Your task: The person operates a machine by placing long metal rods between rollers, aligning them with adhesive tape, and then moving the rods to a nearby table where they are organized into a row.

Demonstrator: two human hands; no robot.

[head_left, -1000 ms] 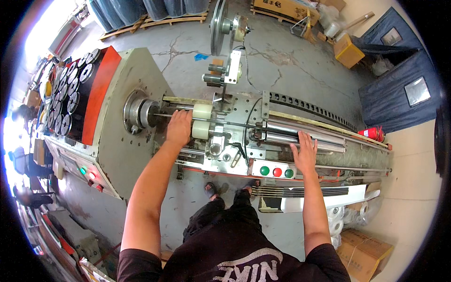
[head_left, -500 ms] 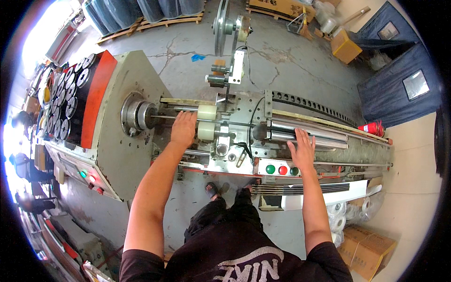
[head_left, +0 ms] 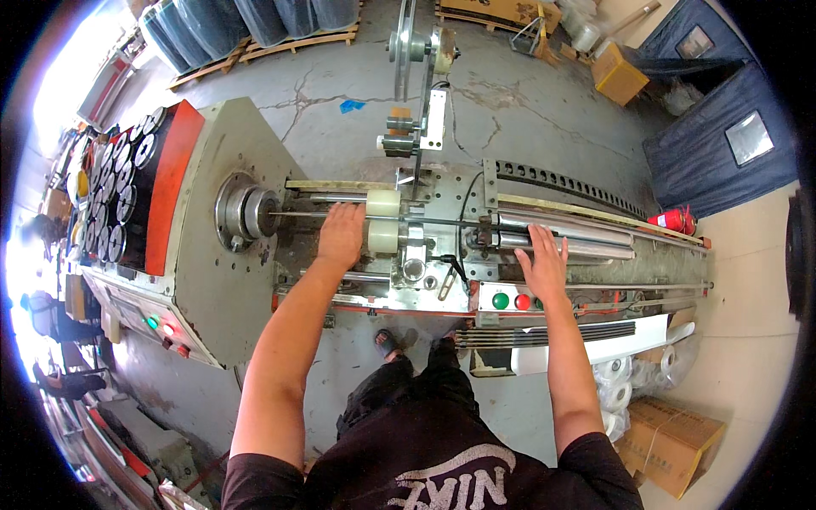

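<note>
In the head view, I judged the step as guiding the rod; next called for light, even pressure. Hands apart: the left hand lay across it, grip unclear; the right hand spread over steel tubes. Slim, mostly dark, it ran from chuck between white rollers.

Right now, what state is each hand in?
Left hand: over the thin rod; grip cannot be told.
Right hand: open, fingers spread over the silver bars.
</note>
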